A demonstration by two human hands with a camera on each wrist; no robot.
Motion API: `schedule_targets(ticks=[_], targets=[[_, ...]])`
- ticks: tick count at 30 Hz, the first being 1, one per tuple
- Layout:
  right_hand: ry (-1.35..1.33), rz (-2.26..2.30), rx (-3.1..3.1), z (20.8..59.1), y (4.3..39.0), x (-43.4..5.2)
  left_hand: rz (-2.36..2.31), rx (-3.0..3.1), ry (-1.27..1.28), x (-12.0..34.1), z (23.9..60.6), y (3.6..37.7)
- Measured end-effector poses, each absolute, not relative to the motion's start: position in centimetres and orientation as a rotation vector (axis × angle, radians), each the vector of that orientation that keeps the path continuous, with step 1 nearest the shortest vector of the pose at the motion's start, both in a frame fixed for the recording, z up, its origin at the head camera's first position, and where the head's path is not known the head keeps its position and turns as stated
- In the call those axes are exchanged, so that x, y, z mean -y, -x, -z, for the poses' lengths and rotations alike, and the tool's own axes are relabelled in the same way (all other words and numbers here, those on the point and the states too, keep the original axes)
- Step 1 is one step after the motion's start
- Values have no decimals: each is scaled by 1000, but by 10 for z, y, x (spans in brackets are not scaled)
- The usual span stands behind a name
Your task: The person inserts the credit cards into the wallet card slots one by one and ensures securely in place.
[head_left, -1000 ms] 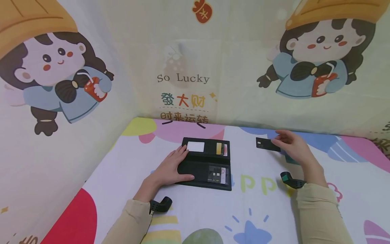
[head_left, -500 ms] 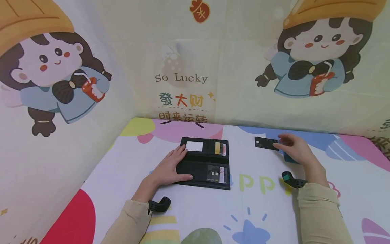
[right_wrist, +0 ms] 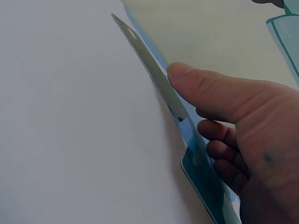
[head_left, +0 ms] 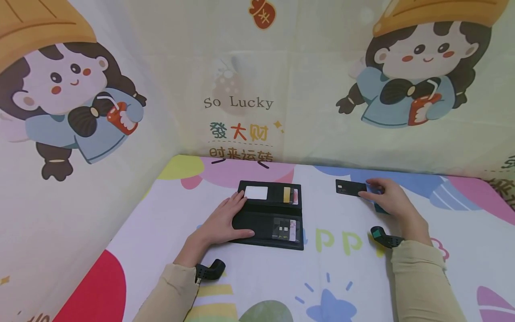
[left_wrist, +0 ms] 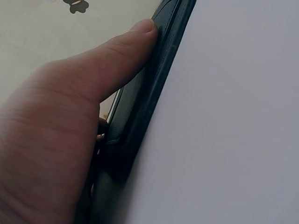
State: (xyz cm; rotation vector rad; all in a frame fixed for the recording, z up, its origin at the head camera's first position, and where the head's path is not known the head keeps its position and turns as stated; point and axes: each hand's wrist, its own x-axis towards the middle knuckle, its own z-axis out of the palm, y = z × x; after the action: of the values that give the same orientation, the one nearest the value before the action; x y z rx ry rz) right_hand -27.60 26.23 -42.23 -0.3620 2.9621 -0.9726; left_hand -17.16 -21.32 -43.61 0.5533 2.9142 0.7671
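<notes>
A black wallet (head_left: 257,223) lies unfolded on the table, with a white panel and several cards in its slots. My left hand (head_left: 223,221) rests across its left side, fingers spread on the upper half and thumb straight on the lower. The left wrist view shows that thumb (left_wrist: 121,53) along the wallet's edge (left_wrist: 159,84). To the right, a black card (head_left: 349,188) marked VIP is pinched at its right end by the thumb and fingers of my right hand (head_left: 388,197). In the right wrist view the thumb (right_wrist: 201,88) lies against the card (right_wrist: 149,65).
A teal card (head_left: 380,208) lies partly hidden beneath my right hand, more of its surface (right_wrist: 203,179) showing in the right wrist view. The colourful printed tablecloth (head_left: 330,268) meets a cartoon-printed backdrop (head_left: 314,112) behind and at left.
My right hand's fingers shift slightly at the right end of the black card, which stays almost in place. My left hand stays on the wallet.
</notes>
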Motion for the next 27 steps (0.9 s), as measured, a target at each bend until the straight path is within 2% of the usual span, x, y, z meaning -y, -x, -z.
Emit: schedule_targets(ticks=[27], targets=[[352,859,-2918,421,284,-262,-767,-2921,-544,213,436,171]])
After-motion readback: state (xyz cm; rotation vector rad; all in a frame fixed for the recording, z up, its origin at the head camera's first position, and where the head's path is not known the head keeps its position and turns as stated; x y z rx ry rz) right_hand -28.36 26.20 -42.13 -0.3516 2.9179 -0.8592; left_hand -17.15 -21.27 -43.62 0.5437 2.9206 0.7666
